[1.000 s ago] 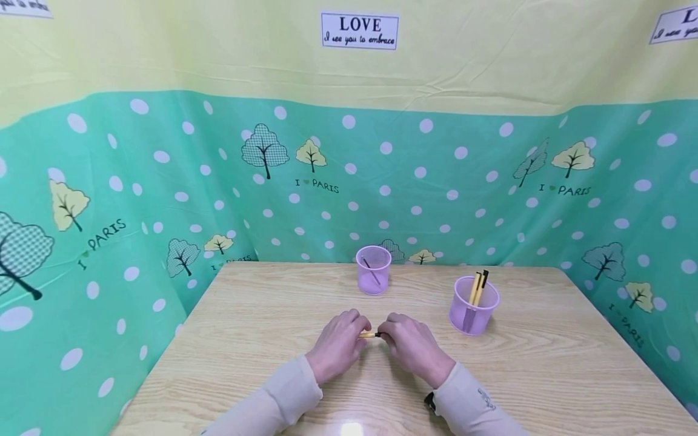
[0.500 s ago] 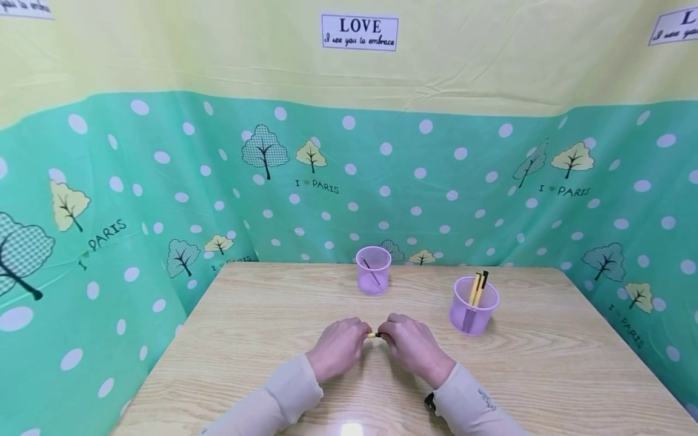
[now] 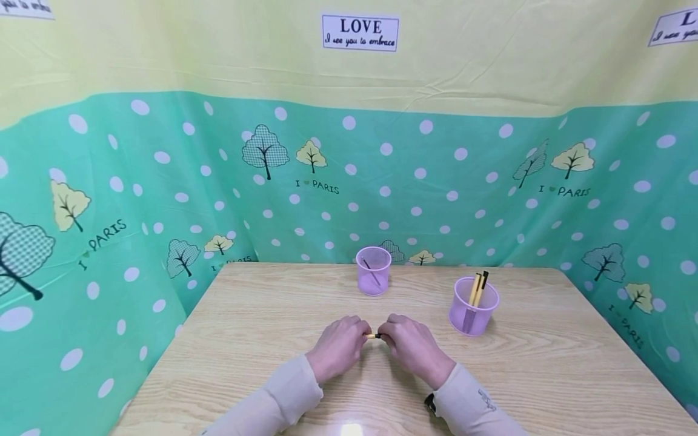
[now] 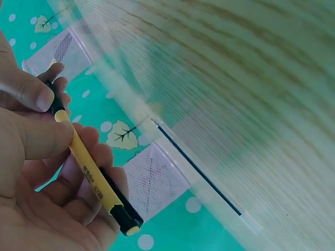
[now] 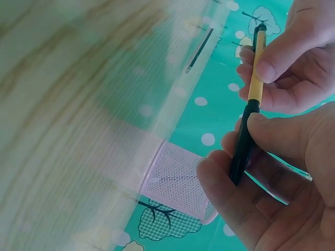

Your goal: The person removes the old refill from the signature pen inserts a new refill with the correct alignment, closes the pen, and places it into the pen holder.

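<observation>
Between both hands is a yellow pen (image 4: pixel 88 164) with black ends, lying roughly crosswise in the head view. My left hand (image 3: pixel 339 348) pinches its yellow barrel near the clip, thumb on top. The black grip section (image 5: pixel 244 144) is between the thumb and fingers of my right hand (image 3: pixel 412 348). In the wrist views a thin dark pen refill (image 4: pixel 196 167) lies on the table, apart from the fingers; the head view does not show it.
Beyond the hands stands a purple mesh cup (image 3: pixel 373 284) with a thin dark stick inside. Another purple cup (image 3: pixel 470 321), on the right, holds yellow and black pens (image 3: pixel 476 290). Patterned cloth (image 3: pixel 327 212) hangs behind the wooden table (image 3: pixel 262 303).
My left hand's fingers have shifted right along the pen and closed in, so less of the barrel shows between the hands. My right hand has hardly moved.
</observation>
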`<act>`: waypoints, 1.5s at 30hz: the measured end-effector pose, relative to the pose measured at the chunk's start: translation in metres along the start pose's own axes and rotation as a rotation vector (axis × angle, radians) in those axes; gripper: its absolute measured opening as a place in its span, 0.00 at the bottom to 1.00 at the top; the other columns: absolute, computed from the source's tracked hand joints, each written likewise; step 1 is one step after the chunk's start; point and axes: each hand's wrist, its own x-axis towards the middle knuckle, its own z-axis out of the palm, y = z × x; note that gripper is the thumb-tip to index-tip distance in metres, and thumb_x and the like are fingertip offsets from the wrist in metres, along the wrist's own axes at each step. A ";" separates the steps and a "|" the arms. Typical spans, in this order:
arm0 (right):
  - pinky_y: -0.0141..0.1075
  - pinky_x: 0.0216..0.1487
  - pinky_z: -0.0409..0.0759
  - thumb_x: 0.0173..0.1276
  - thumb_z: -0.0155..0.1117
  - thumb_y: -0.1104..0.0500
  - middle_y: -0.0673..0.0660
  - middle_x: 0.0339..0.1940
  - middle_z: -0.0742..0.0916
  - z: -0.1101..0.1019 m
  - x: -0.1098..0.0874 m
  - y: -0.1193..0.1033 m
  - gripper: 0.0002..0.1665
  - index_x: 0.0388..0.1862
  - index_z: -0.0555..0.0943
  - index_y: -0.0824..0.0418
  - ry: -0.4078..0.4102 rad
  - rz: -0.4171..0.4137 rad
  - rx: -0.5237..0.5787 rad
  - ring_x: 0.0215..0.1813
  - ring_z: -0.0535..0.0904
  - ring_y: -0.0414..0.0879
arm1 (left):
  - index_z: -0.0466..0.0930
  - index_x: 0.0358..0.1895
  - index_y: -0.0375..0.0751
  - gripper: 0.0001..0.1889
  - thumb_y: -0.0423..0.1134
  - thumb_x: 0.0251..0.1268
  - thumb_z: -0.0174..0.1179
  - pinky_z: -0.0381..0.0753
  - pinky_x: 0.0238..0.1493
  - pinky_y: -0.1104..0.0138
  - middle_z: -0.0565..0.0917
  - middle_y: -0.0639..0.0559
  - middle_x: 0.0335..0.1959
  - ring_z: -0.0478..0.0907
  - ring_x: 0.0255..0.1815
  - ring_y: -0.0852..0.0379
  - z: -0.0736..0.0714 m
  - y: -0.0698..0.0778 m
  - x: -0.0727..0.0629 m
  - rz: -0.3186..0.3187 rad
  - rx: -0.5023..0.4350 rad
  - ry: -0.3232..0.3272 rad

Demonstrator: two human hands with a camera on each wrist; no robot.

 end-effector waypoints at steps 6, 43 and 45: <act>0.31 0.25 0.75 0.58 0.69 0.63 0.43 0.25 0.78 -0.001 0.000 -0.001 0.05 0.32 0.86 0.52 0.002 -0.002 0.002 0.28 0.75 0.37 | 0.82 0.38 0.45 0.06 0.32 0.58 0.63 0.76 0.34 0.71 0.77 0.58 0.31 0.75 0.33 0.61 0.000 0.001 0.000 -0.017 -0.008 0.018; 0.30 0.26 0.76 0.58 0.68 0.64 0.43 0.25 0.78 -0.001 0.001 0.000 0.06 0.32 0.86 0.53 0.008 -0.010 -0.005 0.28 0.76 0.37 | 0.83 0.37 0.42 0.07 0.34 0.67 0.54 0.78 0.32 0.68 0.79 0.56 0.29 0.77 0.31 0.59 0.006 0.000 0.001 -0.035 -0.033 0.017; 0.30 0.26 0.76 0.58 0.68 0.64 0.43 0.25 0.78 0.000 0.001 0.000 0.06 0.32 0.86 0.53 0.008 -0.010 -0.002 0.28 0.76 0.37 | 0.83 0.37 0.42 0.07 0.33 0.67 0.54 0.78 0.33 0.68 0.80 0.55 0.29 0.77 0.31 0.59 0.006 0.000 0.002 -0.030 -0.028 0.006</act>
